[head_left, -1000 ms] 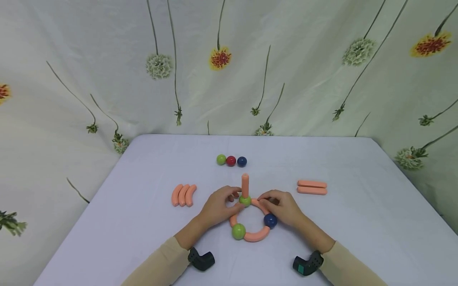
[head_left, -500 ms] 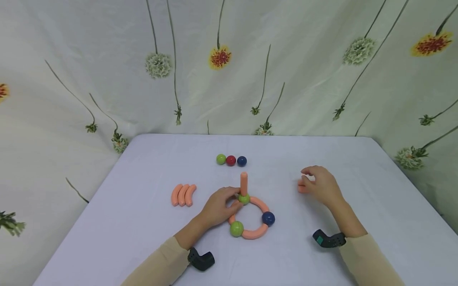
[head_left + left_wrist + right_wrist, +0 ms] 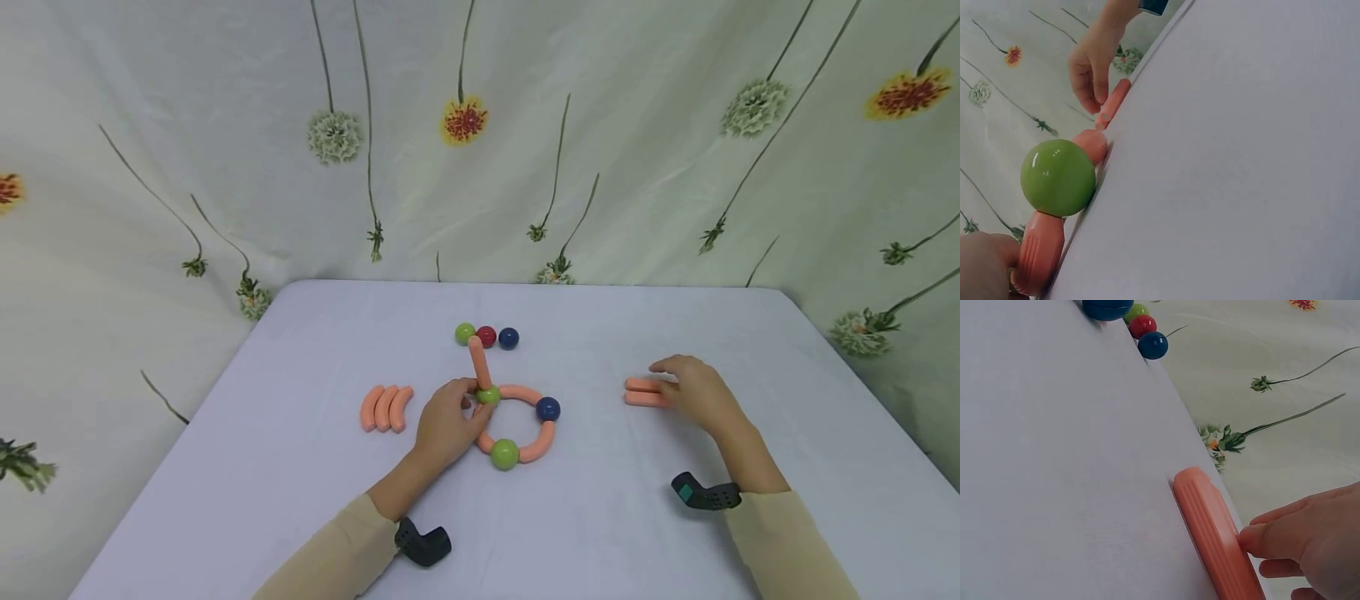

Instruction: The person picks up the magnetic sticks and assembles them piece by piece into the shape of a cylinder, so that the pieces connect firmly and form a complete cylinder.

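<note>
Left hand [image 3: 444, 427]: grip closed around the near-left arc of the ring of curved orange bars and balls [image 3: 517, 427], fingertips at the green ball [image 3: 488, 395] that carries the upright orange stick [image 3: 478, 363]; the stick now tilts toward upper left. Right hand [image 3: 697, 392]: fingertips pinching the right end of the pair of straight orange sticks [image 3: 643, 392] at centre right; the right wrist view shows a fingertip [image 3: 1254, 540] pressed to the ribbed side of one stick [image 3: 1216, 534]. Change: one second ago both hands were at the ring; the right hand has since crossed to the straight sticks, and the ring has shifted up-frame and turned, its blue ball [image 3: 547, 408] now at upper right and its second green ball [image 3: 504, 453] at the bottom. Judged: a fresh stick is being fetched while the left hand steadies the build. Further out: three curved orange bars [image 3: 386, 407] at centre left; loose green, red and blue balls [image 3: 486, 336] above the ring; white tabletop [image 3: 315, 500]; flowered curtain [image 3: 225, 125] behind. Writing or brands: none legible.
</note>
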### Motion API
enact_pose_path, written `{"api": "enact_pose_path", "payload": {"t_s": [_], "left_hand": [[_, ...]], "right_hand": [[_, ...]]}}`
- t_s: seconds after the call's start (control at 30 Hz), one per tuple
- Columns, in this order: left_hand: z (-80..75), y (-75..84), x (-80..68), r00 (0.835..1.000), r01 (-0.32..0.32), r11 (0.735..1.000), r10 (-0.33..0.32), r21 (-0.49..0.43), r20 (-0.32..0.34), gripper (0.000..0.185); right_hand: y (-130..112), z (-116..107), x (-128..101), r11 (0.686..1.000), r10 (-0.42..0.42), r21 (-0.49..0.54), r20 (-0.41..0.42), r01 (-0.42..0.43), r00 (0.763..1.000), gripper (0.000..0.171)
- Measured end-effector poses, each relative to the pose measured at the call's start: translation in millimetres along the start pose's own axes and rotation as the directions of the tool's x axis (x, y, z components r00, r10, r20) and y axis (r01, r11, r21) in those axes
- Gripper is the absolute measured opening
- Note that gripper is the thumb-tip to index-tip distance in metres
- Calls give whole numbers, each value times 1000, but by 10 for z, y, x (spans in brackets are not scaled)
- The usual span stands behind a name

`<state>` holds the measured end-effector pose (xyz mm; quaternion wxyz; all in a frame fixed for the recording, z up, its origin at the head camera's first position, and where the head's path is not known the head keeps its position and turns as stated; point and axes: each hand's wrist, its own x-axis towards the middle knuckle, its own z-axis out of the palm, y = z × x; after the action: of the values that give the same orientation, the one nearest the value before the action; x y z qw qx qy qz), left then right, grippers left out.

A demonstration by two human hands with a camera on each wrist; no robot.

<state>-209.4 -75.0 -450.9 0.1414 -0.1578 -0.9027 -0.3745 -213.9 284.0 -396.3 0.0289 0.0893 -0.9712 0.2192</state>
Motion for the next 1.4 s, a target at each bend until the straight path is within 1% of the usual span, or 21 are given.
{"api": "enact_pose_path", "payload": {"t_s": [0.1,0.27,0.4,0.53,0.6,0.67,0.77,0.83,0.9,0.97,1.03,1.07,1.13,1.2,1.27,1.4], "left_hand": [[-1,2,1,1000,11,1000,-11,4,-5,31],[-1,-2,5,1000,-20,1000,20,-7,1,29],[-2,-9,10,999,-34,999,35,-19,10,27],[-6,0,9,999,-33,999,34,-15,19,27],[-14,7,9,999,-33,999,33,-10,21,27],[-18,13,7,999,-29,1000,29,-8,26,27],[-22,19,6,999,-19,1000,19,-7,34,27],[-21,19,6,999,-13,1000,14,-7,38,27],[-22,18,6,999,-12,1000,13,-8,38,27],[-19,14,7,999,-13,1000,13,-11,37,27],[-21,11,8,999,-17,1000,18,-14,34,26],[-20,8,7,999,-18,1000,19,-15,34,26],[-19,2,7,999,-20,1000,21,-16,34,26],[-20,0,6,999,-23,1000,24,-16,33,26],[-17,-4,5,999,-29,999,29,-19,39,26],[-20,-1,5,997,-65,997,67,-38,49,25]], "right_hand": [[29,24,0,1000,-25,-11,-9,25,1000,24],[74,65,2,998,-65,-26,-42,64,997,18],[85,86,6,997,-69,-38,-42,67,997,19],[96,113,12,996,-65,-70,-50,62,997,22],[99,132,28,991,-80,-116,-76,70,994,22],[102,150,44,983,-108,-165,-124,87,986,21],[91,164,59,976,-142,-196,-216,100,966,22],[61,158,56,987,-121,-136,-270,87,955,25],[8,143,49,998,-68,-14,-295,67,953,29],[-66,128,47,990,-5,132,-308,48,951,32],[-158,121,48,960,52,277,-307,37,950,34],[-202,120,48,938,72,345,-300,38,951,35],[-294,121,42,888,94,457,-280,47,956,36],[-391,122,22,834,107,551,-236,42,966,37],[-493,131,-6,779,102,626,-189,40,977,37],[-691,184,-54,702,32,708,-141,79,989,30]]}}
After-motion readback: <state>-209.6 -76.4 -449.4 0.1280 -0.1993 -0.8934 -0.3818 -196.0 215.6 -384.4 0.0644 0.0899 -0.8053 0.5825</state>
